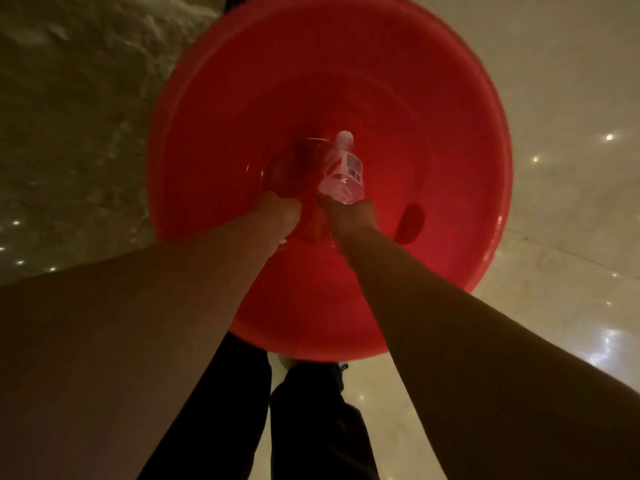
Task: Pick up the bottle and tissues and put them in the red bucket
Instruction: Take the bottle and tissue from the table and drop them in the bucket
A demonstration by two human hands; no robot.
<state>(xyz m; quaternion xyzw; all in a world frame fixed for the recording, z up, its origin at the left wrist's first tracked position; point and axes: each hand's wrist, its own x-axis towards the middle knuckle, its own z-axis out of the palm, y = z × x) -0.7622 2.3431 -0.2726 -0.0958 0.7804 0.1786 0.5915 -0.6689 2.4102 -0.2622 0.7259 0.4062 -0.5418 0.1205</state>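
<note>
I look straight down into a big red bucket point(433, 109), and both my forearms reach inside it. My right hand point(349, 216) is closed on the bottom end of a clear plastic bottle point(343, 171) with a red-and-white label and a white cap. The bottle points away from me, deep in the bucket. My left hand point(277, 213) is closed on a shiny-wrapped pack point(287, 168) that looks red in this light. It appears to be the tissues, but it is blurred. The two hands are close together near the bucket's middle.
A dark oval mark point(410, 223) shows on the bucket's inner wall right of my right wrist. The bucket stands on glossy pale stone floor point(571, 98), with darker mottled stone point(69, 116) to the left. My legs in dark trousers point(304, 427) are below the bucket's near rim.
</note>
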